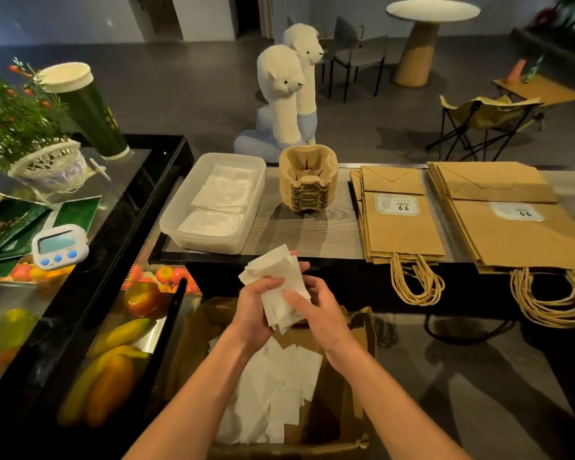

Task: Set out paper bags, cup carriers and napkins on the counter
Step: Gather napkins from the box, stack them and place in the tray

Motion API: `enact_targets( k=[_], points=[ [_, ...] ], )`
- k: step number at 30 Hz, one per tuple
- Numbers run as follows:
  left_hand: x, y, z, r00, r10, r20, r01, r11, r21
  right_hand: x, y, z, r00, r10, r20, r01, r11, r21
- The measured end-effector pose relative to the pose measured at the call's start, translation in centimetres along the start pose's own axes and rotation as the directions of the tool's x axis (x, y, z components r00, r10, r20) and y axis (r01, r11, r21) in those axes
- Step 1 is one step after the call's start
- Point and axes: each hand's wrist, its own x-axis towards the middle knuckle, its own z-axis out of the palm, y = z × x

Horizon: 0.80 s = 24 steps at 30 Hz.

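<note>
Price stickers on the paper bags carry the only legible print.
A white label (397,204) on the top bag of the left stack of paper bags (402,237), just right of the frame's middle, reads "9.9", upside down to the camera; the small print beside it is too fine to read. A second label (517,211) on the right stack of paper bags (512,247) shows blurred digits, seemingly the same. Yellow marks on the green cup (95,116) at upper left, the green leaflets (7,227) and the timer (60,245) screen at left cannot be read.

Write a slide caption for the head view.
Left hand and right hand grip a napkin bundle over a cardboard box; tub, cup carriers and paper bags sit on the counter.
</note>
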Motion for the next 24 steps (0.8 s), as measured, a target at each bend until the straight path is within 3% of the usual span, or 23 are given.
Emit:
enact_targets(
  k=[6,11,13,15,19,21,24],
  points=[
    [1.1,2.0,2.9,0.994,0.105,-0.024,-0.103,0.992,0.069,1.4,-3.8,-0.5,0.998,0.028,0.063,-0.035,0.993,0.109],
    [1.9,3.6,3.6,0.985,0.171,-0.004,-0.169,0.978,0.122,2.2,-6.3,-1.0,0.995,-0.083,0.049,0.074,0.985,0.153],
    [2.4,4.3,3.3,0.974,0.226,-0.015,-0.221,0.961,0.169,2.6,-7.4,-1.4,0.987,-0.162,0.014,0.161,0.985,0.059],
    [3.0,5.2,2.9,0.953,0.301,0.004,-0.291,0.918,0.269,3.1,-8.2,-2.2,0.96,-0.277,-0.037,0.269,0.951,-0.151],
    [4.2,6.5,2.1,0.933,0.36,-0.005,-0.314,0.82,0.479,4.7,-9.4,-3.9,0.866,-0.5,-0.008,0.415,0.728,-0.545],
    [4.6,6.5,1.9,0.924,0.383,0.006,-0.32,0.762,0.563,5.4,-9.5,-4.4,0.836,-0.549,0.02,0.437,0.643,-0.629],
    [5.4,6.0,1.5,0.918,0.398,0.005,-0.309,0.704,0.639,6.2,-8.6,-4.4,0.839,-0.544,0.023,0.437,0.646,-0.626]
  ],
)
